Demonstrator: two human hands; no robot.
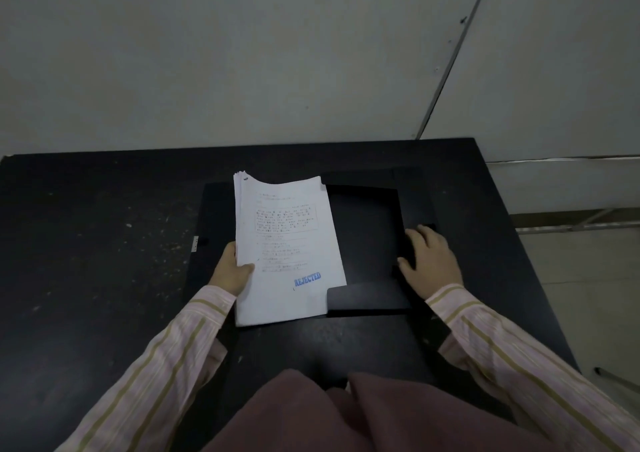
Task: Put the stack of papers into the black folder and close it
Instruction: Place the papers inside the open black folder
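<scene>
Papers (287, 244) clamped by left hand (232, 271) fingers, half over black folder (363, 240); right hand (429, 261) fingers spread flat on folder's right flap. Slide papers right, w/ edges squared.

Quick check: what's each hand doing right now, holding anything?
Left hand: closed on the left edge of the stack of papers.
Right hand: open, flat on the right side flap of the open black folder, gripping nothing.
</scene>
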